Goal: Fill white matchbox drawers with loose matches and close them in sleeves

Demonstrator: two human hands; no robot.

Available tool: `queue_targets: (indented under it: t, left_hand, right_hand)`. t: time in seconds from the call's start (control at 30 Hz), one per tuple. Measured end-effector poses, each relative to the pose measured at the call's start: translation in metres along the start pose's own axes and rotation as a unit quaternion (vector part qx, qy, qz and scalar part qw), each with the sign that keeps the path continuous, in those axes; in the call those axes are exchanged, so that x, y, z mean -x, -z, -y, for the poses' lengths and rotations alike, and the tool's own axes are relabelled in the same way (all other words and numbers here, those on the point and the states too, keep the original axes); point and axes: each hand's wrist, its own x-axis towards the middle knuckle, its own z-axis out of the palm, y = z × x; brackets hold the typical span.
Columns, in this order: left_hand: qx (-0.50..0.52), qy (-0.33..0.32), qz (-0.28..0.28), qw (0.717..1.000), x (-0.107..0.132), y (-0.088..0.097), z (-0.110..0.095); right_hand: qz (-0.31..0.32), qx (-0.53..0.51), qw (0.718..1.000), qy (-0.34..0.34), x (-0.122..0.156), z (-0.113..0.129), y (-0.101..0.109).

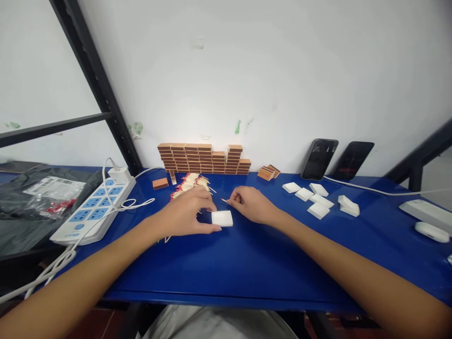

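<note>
Between the thumb and fingers of my left hand [190,212] is a small white matchbox tray [222,218], gripped at its left end just above the blue table. My right hand [252,205] is closed in a pinch to the right of the tray, with a matchstick [224,200] poking out from its fingertips. A heap of loose red-tipped matches [189,183] lies behind my left hand, which hides part of it. Several more white trays [320,200] are scattered on the table to the right of my right hand.
Stacked brown matchboxes [197,160] line the wall, with a few loose matchbox sleeves [266,173] to their right and a single matchbox [160,183] at left. Two phones [319,159] lean at the back right. A power strip [93,207] with white cables stands left.
</note>
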Motion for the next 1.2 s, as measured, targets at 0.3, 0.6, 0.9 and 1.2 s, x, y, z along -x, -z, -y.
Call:
queue_targets:
  t: [0.3, 0.6, 0.9, 1.2]
  left_hand:
    - [-0.056, 0.034, -0.078, 0.995, 0.001, 0.052, 0.023]
    - [-0.131, 0.025, -0.086, 0.987, 0.002, 0.04, 0.039]
    - [-0.123, 0.01, -0.021, 0.992, 0.001, 0.011, 0.034]
    - [-0.137, -0.027, -0.065, 0.988, -0.001, 0.011, 0.036]
  right_hand:
    - [0.012, -0.02, 0.995, 0.095, -0.002, 0.025, -0.022]
    - [0.043, -0.006, 0.995, 0.092, 0.007, 0.029, -0.02]
    - [-0.035, -0.041, 0.993, 0.108, 0.014, 0.02, 0.006]
    - [-0.092, -0.048, 0.987, 0.121, -0.004, 0.022, 0.001]
